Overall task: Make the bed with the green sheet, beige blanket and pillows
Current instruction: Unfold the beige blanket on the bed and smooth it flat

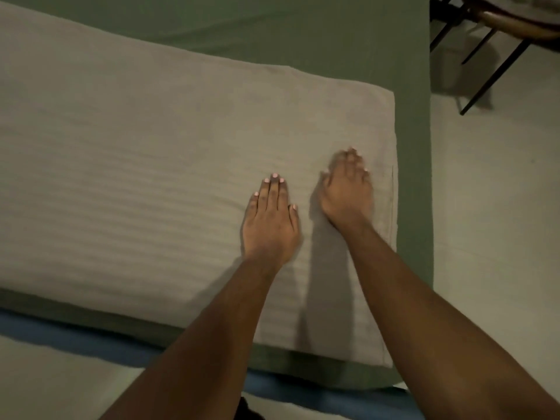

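The beige blanket (136,177), ribbed and folded into a wide band, lies flat across the bed over the green sheet (303,34). My left hand (271,221) presses palm down on the blanket with straight fingers. Beside it, nearer the blanket's right edge, my right hand (348,189) also lies flat on the blanket and looks blurred. The green sheet shows beyond the blanket and along the bed's right side. No pillows are in view.
A blue layer (60,331) shows under the bed's near edge. Pale floor (491,207) runs along the right of the bed. A chair with dark thin legs (491,74) stands at the top right.
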